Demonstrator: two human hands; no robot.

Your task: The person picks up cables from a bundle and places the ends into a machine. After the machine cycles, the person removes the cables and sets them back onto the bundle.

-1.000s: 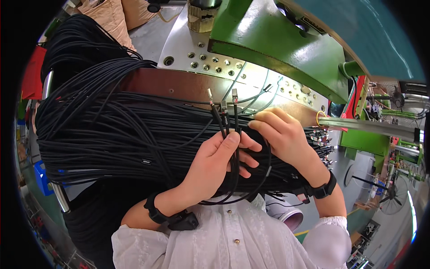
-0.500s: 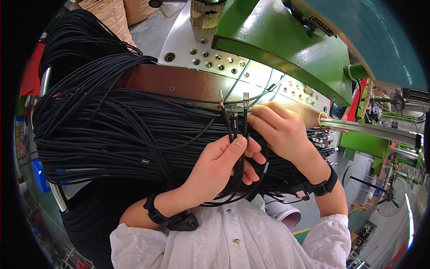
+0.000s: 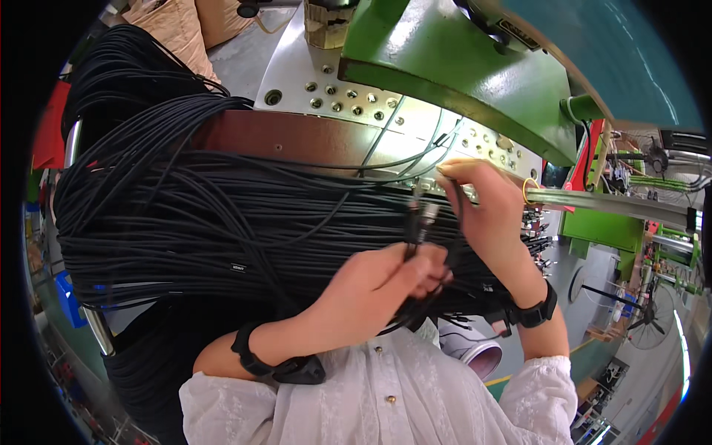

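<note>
pinching one cable point(image 3: 458, 202) in right fingers point(image 3: 472, 170), left fingers point(image 3: 413, 275) clasping a cable bunch point(image 3: 412, 250); a loosening grip could drop it.

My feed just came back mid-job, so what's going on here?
The person's bare left hand grips a few thin black cables, their silver metal connectors pointing up and blurred. The bare right hand is raised beside them, fingers curled; it seems to pinch a black cable, but the blur hides the grip. Behind both hands lies a thick bundle of long black cables. Beyond it sit a silver metal plate with round holes and a green metal machine.
</note>
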